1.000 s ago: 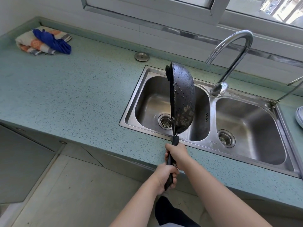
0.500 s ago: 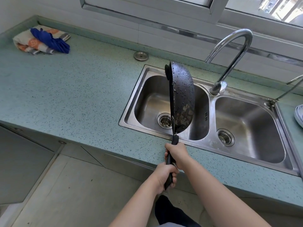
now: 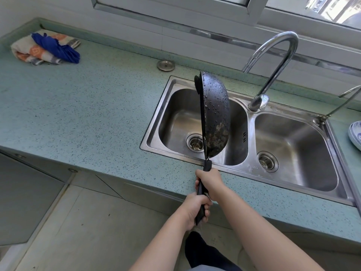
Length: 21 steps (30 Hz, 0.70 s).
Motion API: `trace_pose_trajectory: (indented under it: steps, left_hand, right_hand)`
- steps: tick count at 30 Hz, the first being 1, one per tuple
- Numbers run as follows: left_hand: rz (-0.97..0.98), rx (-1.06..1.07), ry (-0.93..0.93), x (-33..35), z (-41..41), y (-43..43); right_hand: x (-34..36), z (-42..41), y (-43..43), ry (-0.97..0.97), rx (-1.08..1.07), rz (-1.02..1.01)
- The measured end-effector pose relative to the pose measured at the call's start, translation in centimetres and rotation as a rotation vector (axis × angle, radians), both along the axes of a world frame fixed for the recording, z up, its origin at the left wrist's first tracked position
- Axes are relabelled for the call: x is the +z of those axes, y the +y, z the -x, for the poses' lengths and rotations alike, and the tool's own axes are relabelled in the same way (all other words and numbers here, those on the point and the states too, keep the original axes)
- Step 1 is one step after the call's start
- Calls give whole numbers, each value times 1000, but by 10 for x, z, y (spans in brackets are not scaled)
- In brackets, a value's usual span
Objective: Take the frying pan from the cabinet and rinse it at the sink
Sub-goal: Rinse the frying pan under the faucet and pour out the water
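Observation:
A black frying pan (image 3: 215,114), wet with droplets on its underside, stands on edge over the left basin of the steel double sink (image 3: 156,122). Its rim faces left and its worn bottom faces right. My right hand (image 3: 210,183) grips the upper part of the black handle just below the pan. My left hand (image 3: 195,209) grips the lower end of the handle, over the counter's front edge. The curved chrome faucet (image 3: 273,65) arches behind the sink; no water runs from it.
Folded cloths (image 3: 45,47), one blue, lie at the far left of the green speckled counter (image 3: 78,106). A steel sink plug (image 3: 166,65) rests behind the sink. A blue-patterned dish (image 3: 355,133) sits at the right edge. Grey cabinet fronts (image 3: 29,192) run below the counter.
The pan and both hands keep almost the same pose over the left basin; only the view has shifted slightly.

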<state>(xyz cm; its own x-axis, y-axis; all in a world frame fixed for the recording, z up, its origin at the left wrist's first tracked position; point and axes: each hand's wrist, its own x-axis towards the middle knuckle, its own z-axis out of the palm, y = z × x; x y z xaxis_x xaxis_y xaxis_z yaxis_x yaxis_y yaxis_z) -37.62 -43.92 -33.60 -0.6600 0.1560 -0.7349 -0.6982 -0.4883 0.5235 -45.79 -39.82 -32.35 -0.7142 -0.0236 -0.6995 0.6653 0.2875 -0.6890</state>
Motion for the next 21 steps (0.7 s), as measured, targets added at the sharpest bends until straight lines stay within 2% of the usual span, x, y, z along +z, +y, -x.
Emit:
trace_pose_trajectory:
  steps: [21]
  left_hand:
    - [-11,-3,5,-5,1,-1]
  right_hand:
    - [0,0,-1,-12,-5,2]
